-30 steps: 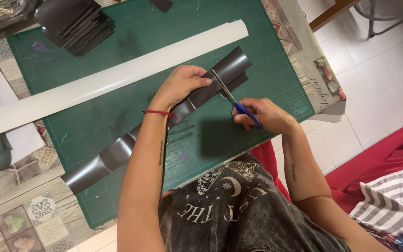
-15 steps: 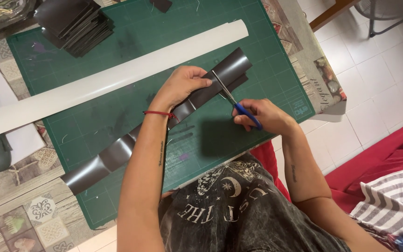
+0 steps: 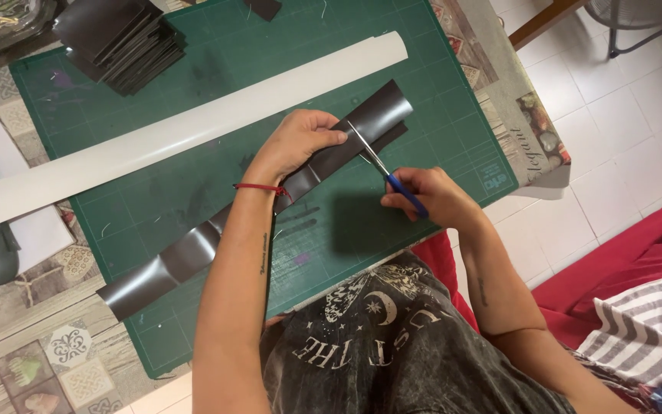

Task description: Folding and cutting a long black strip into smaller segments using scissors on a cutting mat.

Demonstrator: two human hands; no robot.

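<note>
A long dark glossy strip (image 3: 193, 253) lies diagonally across a green cutting mat (image 3: 155, 192). My left hand (image 3: 296, 142) presses down on the strip near its right end. My right hand (image 3: 430, 195) grips a blue-handled craft knife (image 3: 392, 180); its thin blade reaches up across the strip beside my left fingertips. The strip's right end (image 3: 381, 115) curls slightly past the blade. A red thread bracelet (image 3: 258, 186) circles my left wrist.
A long white strip (image 3: 178, 134) lies parallel above the dark one. A stack of dark cut rectangles (image 3: 120, 38) sits at the mat's top left. The patterned table edge (image 3: 530, 130) is to the right, tiled floor and red fabric (image 3: 637, 253) beyond.
</note>
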